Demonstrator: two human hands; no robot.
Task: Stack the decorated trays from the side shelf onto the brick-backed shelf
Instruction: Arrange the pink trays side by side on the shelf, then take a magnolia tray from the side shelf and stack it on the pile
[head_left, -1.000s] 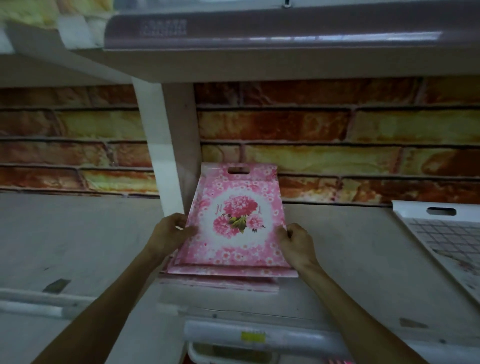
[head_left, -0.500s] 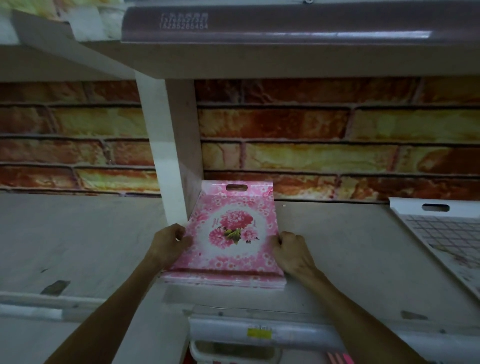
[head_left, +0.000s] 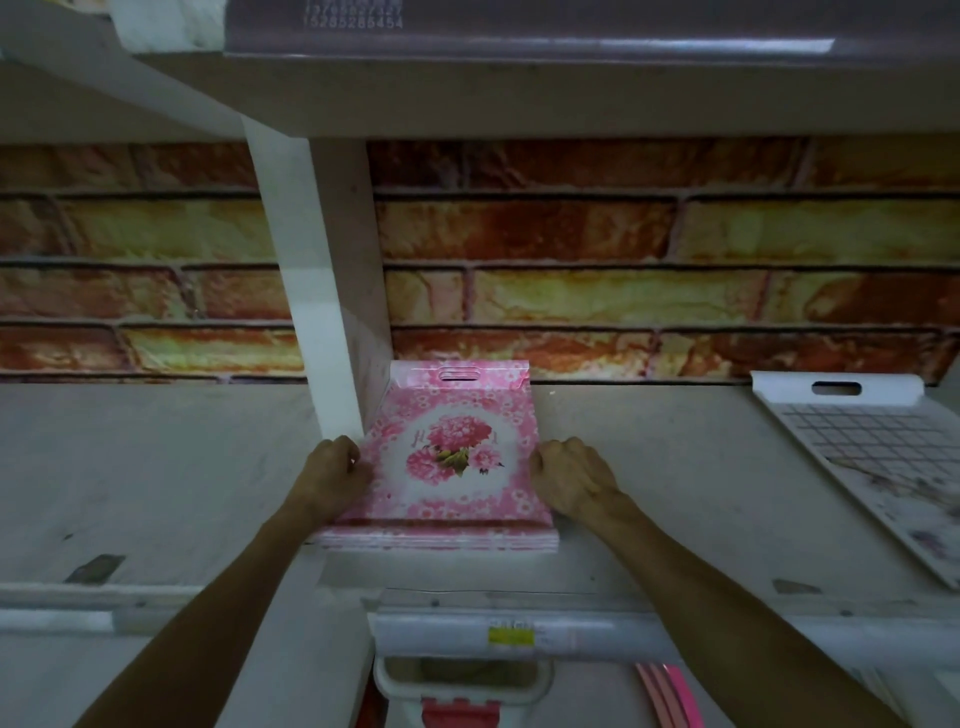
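- We face a pale shelf board (head_left: 649, 483) backed by a wall of red and yellow bricks (head_left: 571, 234), with another shelf overhead and a white upright post (head_left: 311, 291) dividing the bay.
- A stack of pink floral trays (head_left: 452, 462) lies flat on this board, just right of the post's foot, its handle slot toward the bricks and its layered front edges facing us.
- Our left hand (head_left: 332, 475) curls round the stack's left edge, fingers bent against the rim beside the post.
- Our right hand (head_left: 569, 480) grips the right edge with knuckles up and fingers curled under the rim.
- At the far right a white tray with a grid pattern (head_left: 878, 457) lies on the same board, well apart from the pink stack.
- Below the shelf lip we see a clear price rail with a yellow label (head_left: 511, 635).
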